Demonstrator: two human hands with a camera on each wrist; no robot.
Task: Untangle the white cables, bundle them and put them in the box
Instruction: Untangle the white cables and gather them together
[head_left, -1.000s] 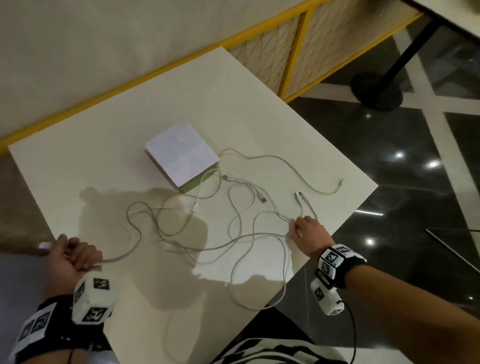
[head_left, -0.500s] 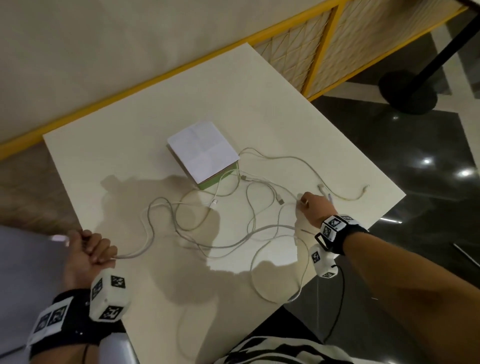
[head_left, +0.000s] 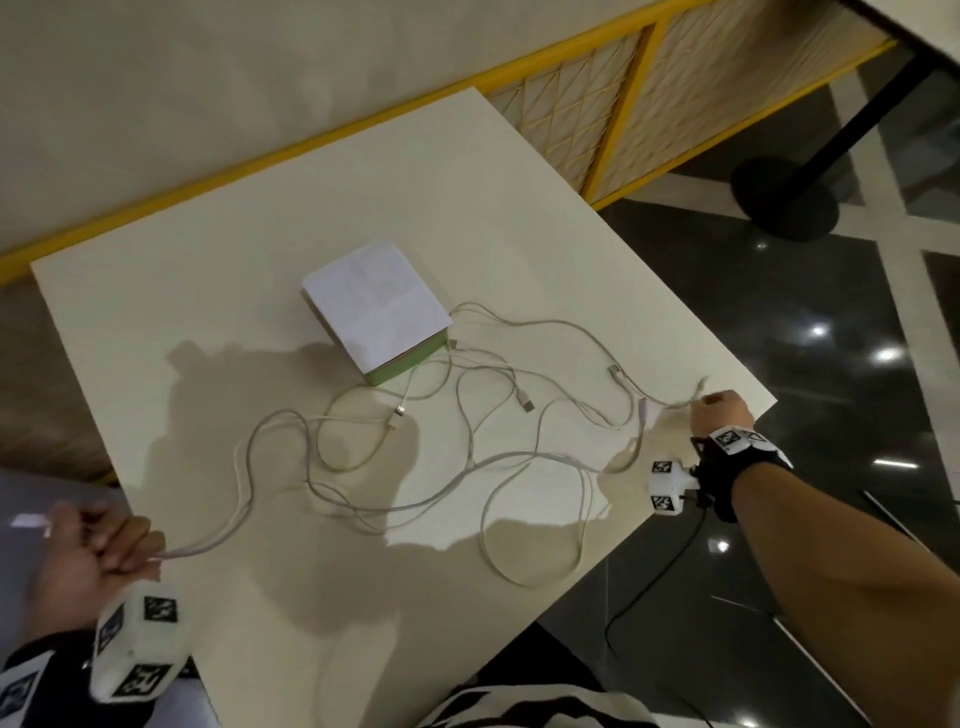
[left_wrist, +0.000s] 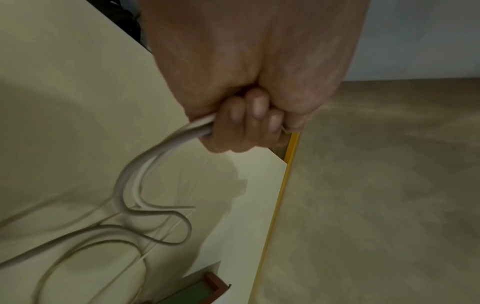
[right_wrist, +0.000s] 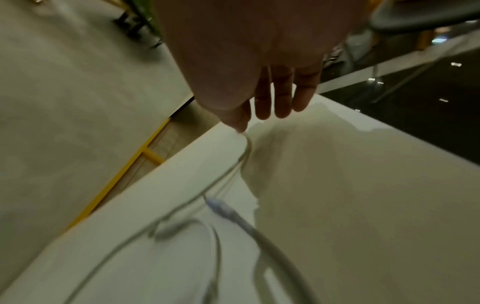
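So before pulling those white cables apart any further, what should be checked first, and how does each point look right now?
1. Left hand grips cable strands firmly: ok.
2. Right hand has a cable end pinched at its thumb tip: ok.
3. Cables untangled: not ok, loops cross mid-table.
4. Cables clear of the box: not ok, strands run against its near corner.
5. Box open to receive bundles: cannot tell.
6. Cables all on the table: not ok, a loop overhangs the near edge.

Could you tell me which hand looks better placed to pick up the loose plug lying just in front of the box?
Probably the right hand. It only pinches a thin cable end at the table's right edge, other fingers free. The left hand is fisted round the white cables at the near-left corner, farther from the plug by the box.
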